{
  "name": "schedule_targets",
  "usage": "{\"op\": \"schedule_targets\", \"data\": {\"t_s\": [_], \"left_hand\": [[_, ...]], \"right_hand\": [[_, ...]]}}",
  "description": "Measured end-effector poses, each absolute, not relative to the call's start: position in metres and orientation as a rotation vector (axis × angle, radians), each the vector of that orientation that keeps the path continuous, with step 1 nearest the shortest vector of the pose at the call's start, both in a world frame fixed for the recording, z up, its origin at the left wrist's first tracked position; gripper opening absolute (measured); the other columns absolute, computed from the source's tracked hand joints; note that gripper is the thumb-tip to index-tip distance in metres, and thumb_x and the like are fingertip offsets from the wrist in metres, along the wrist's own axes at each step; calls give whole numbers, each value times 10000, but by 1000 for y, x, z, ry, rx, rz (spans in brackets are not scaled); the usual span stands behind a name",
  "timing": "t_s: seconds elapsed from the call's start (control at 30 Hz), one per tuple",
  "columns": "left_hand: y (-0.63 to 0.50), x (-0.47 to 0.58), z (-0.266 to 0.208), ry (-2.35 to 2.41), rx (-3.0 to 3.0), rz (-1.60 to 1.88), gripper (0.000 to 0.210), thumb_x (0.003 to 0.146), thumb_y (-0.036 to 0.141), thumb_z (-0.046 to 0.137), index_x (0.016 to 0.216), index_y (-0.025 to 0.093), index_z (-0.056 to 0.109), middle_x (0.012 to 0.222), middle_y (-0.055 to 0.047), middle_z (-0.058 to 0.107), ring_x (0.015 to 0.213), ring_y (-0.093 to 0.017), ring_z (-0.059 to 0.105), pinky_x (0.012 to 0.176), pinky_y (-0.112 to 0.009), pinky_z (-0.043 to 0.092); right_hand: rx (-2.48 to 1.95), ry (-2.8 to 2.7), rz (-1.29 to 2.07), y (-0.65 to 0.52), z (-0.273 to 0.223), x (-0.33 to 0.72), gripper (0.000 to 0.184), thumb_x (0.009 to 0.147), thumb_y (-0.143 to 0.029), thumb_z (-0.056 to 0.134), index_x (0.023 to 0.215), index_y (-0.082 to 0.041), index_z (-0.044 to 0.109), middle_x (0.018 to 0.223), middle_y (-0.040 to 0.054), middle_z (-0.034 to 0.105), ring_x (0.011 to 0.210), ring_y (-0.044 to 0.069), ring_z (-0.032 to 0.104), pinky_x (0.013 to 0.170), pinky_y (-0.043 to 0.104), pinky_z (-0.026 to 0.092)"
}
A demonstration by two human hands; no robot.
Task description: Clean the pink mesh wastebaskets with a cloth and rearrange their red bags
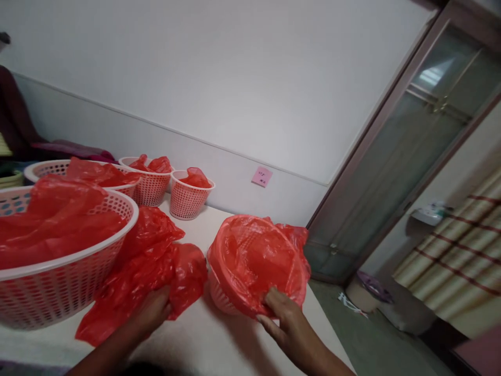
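My right hand [287,321] grips the near rim of a small plastic basket [221,295], fingers inside and thumb outside. A red plastic bag [270,256] lines this basket and is folded over its rim, with loose folds on the far right side. The basket tilts toward me over the white table. Left of it, my left hand [153,312] is closed on a crumpled red plastic bag [188,279]; its fingertips are partly hidden. More red plastic bags [136,261] lie heaped on the table beside that hand.
At left stand two large white perforated baskets [58,290] with red bags in them. Two smaller lined baskets [190,201] stand by the wall. A pink note [262,177] is stuck on the wall. Beyond the white table's [250,344] right edge are a cabinet [376,167] and a bin [364,295].
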State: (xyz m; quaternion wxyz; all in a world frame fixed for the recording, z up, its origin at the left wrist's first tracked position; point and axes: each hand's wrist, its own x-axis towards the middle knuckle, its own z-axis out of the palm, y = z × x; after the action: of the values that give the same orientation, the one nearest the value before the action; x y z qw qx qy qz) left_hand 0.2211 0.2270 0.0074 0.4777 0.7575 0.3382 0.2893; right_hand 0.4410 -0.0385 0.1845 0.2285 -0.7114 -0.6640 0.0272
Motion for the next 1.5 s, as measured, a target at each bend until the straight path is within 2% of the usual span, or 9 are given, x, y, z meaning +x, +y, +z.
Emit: {"op": "schedule_targets", "data": {"t_s": [0.2, 0.37, 0.47, 0.63, 0.83, 0.97, 1.1, 1.33, 1.5], "left_hand": [[232, 245, 39, 793, 1605, 842, 372, 667, 542, 631, 872, 232, 639, 886, -59, 714, 885, -243, 673, 832, -343, 512], [238, 257, 84, 796, 1406, 930, 540, 618, 669, 640, 854, 185, 605, 839, -58, 698, 848, -236, 674, 893, -380, 508], [219, 259, 110, 754, 1327, 870, 574, 628, 686, 637, 861, 162, 621, 836, -78, 706, 801, -234, 683, 826, -390, 538], [174, 260, 144, 624, 1262, 702, 600, 721, 702, 549, 932, 146, 633, 933, -115, 708, 811, -226, 690, 736, -383, 563], [162, 268, 172, 646, 1362, 759, 523, 670, 671, 636, 844, 179, 601, 749, -4, 603, 714, -164, 589, 597, -266, 481], [153, 274, 187, 584, 1397, 726, 498, 647, 659, 647, 769, 181, 583, 690, 13, 576, 609, -136, 551, 526, -250, 435], [139, 273, 188, 544, 1390, 656, 496, 620, 654, 648, 740, 178, 576, 714, -5, 608, 562, -118, 543, 520, -257, 429], [115, 268, 191, 519, 1290, 651, 527, 613, 643, 683, 799, 161, 578, 735, -13, 626, 554, -101, 548, 533, -244, 431], [88, 250, 191, 435, 1002, 654, 475, 716, 623, 650, 875, 175, 657, 814, -48, 697, 743, -174, 646, 673, -299, 523]], "right_hand": [[-1799, -1635, 78, -41, 178, 434, 290, 979, -378, 417, 767, -208, 519, 758, 10, 532, 715, 150, 510, 656, 265, 364], [-1663, -1301, 192, -32, 182, 440, 355, 914, -497, 492, 726, -199, 534, 680, -24, 460, 646, 135, 457, 606, 245, 368], [-1566, -1193, 213, -34, 187, 429, 345, 888, -506, 534, 731, -200, 541, 674, -31, 447, 633, 129, 438, 579, 234, 367], [-1531, -1416, 246, -39, 200, 397, 274, 941, -381, 494, 732, -205, 513, 713, -24, 462, 660, 120, 452, 622, 231, 367], [-1434, -1380, 188, -21, 226, 396, 247, 921, -372, 523, 741, -202, 525, 701, -31, 451, 657, 115, 444, 617, 230, 359], [-1388, -1275, 103, -3, 249, 414, 253, 882, -400, 564, 731, -198, 547, 687, -30, 482, 656, 120, 456, 624, 237, 377], [-1278, -1026, 112, 13, 275, 448, 237, 846, -407, 603, 764, -186, 576, 711, -11, 573, 674, 136, 520, 659, 265, 419], [-1067, -1001, 0, 3, 329, 440, 187, 854, -374, 620, 802, -197, 588, 746, -18, 583, 677, 124, 534, 671, 259, 444], [-1172, -1415, -23, -31, 303, 369, 97, 902, -262, 575, 825, -224, 621, 747, -19, 557, 697, 112, 531, 675, 217, 439]]}}
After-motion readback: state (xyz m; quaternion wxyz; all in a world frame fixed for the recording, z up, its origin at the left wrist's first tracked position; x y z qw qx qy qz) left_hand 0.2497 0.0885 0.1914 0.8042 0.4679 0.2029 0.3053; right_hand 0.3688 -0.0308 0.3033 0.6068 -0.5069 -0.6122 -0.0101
